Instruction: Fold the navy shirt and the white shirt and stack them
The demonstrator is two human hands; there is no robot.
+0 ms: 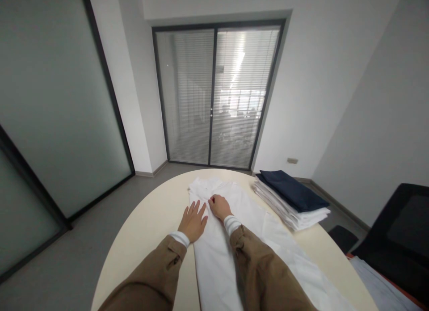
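Observation:
A long white garment (214,253), of a kind I cannot make out for certain, is spread over the round cream table (147,230). It runs from near the far rim down to the near side, with some creases in it. My left hand (193,222) lies flat on its left edge, fingers spread and pointing away from me. Close beside it on the right, my right hand (220,207) is closed, thumb and fingers pinched at the cloth near the garment's far end. My right forearm covers part of the fabric.
On the table's right side sits a stack of folded white cloths (291,219) topped by a folded navy cloth (291,190). A black chair (398,230) with pale cloth (378,279) on it stands at right. Glass doors with blinds (214,96) are beyond the table.

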